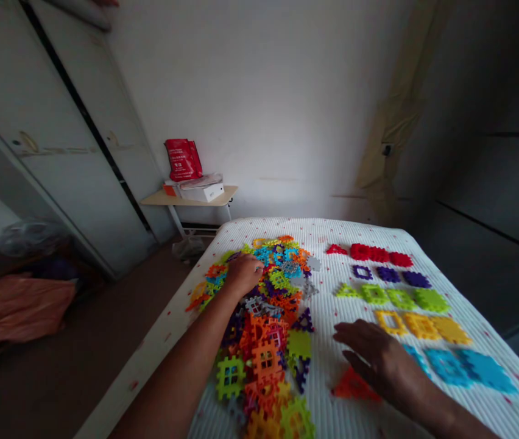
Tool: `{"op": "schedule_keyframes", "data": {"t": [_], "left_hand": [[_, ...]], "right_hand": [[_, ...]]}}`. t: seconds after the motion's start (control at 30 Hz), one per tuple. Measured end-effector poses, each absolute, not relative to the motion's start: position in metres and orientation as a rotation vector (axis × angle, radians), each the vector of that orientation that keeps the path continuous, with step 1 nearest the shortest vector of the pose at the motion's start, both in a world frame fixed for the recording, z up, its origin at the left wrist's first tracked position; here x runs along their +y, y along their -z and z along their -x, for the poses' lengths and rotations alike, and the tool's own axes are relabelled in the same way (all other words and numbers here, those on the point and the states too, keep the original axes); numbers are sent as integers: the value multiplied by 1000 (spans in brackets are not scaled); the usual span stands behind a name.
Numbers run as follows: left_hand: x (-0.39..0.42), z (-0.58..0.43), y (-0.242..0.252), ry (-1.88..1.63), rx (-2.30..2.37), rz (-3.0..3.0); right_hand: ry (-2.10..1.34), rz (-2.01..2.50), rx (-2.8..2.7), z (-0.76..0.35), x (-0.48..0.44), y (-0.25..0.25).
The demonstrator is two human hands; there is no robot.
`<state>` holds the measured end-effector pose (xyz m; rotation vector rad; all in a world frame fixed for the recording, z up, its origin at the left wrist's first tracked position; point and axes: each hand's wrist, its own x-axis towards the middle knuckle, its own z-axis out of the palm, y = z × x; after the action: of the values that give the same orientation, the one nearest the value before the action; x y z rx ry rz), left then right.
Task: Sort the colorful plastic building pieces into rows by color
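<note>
My left hand (243, 274) reaches into the far part of a mixed pile of plastic interlocking tiles (266, 360). Its fingers are curled down among the tiles, and whatever they hold is hidden. My right hand (373, 353) hovers, fingers stretched out and nothing in them, over an orange triangular tile (353, 385). Beyond it, tiles lie in rows by colour: red tiles (378, 253), purple tiles (388, 274), lime green tiles (401, 297), yellow tiles (419, 325) and blue tiles (451, 366), the last partly covered by my right hand.
The tiles lie on a bed-like surface with a white ribbed, dotted cover (318, 235). Behind it on the left, a small table (152, 198) carries a red bag (183, 160) and a white box (204, 191). Sliding cabinet doors (58, 134) stand at the left, dark furniture (492, 201) at the right.
</note>
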<state>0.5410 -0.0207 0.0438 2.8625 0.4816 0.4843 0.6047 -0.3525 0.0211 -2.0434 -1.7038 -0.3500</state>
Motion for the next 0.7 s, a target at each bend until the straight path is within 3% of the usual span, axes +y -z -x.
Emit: {"op": "schedule_keyframes", "data": {"t": [0.33, 0.7], "left_hand": [[-37, -566, -27, -336, 745, -3055], [-47, -561, -28, -357, 677, -3094]], "right_hand": [[373, 2019, -1756, -570, -363, -13], [193, 2155, -1709, -570, -359, 3]]}}
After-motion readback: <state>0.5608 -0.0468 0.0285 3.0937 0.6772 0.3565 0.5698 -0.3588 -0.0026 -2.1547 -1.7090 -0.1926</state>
